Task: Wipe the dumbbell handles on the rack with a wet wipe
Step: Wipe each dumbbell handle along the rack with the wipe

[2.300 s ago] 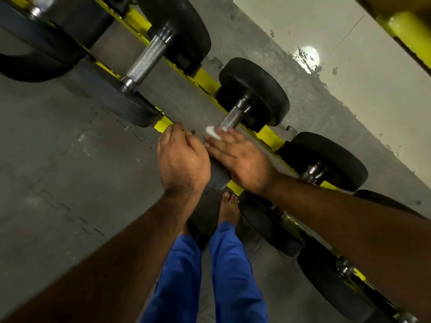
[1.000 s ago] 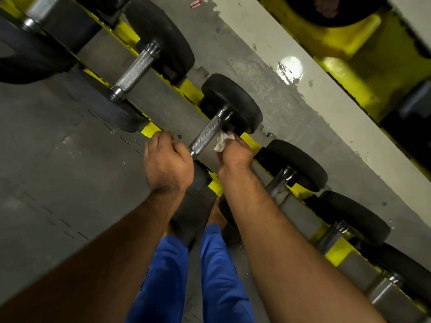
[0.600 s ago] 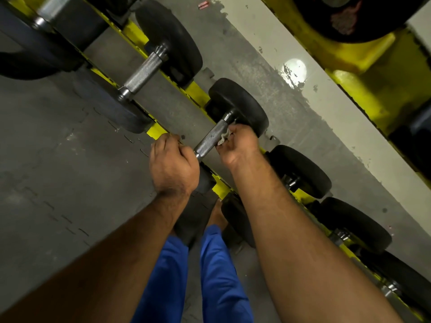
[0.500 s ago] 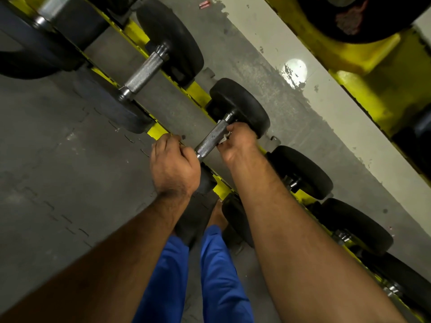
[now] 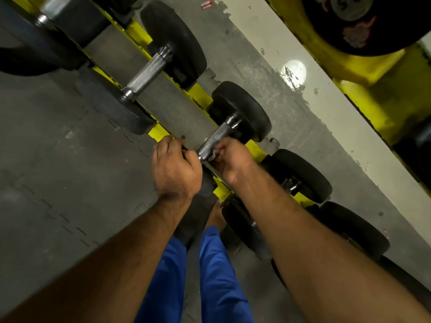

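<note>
A black dumbbell (image 5: 242, 113) lies across the yellow rack (image 5: 198, 94), its knurled steel handle (image 5: 214, 142) bare in the middle of the view. My right hand (image 5: 233, 162) holds a white wet wipe (image 5: 213, 155) against the near end of that handle, with only a scrap of the wipe showing. My left hand (image 5: 173, 169) curls over the dumbbell's near black head, which it mostly hides.
A larger dumbbell (image 5: 149, 71) lies to the upper left, and smaller ones (image 5: 300, 176) follow to the lower right along the rack. Grey rubber floor mats (image 5: 58, 171) spread on the left. Another yellow frame with a black weight plate (image 5: 363, 22) stands at the top right. My blue trouser legs (image 5: 210, 276) are below.
My right hand with the wipe slid back from the far end of the handle to its near end, baring the steel. My left hand kept its place.
</note>
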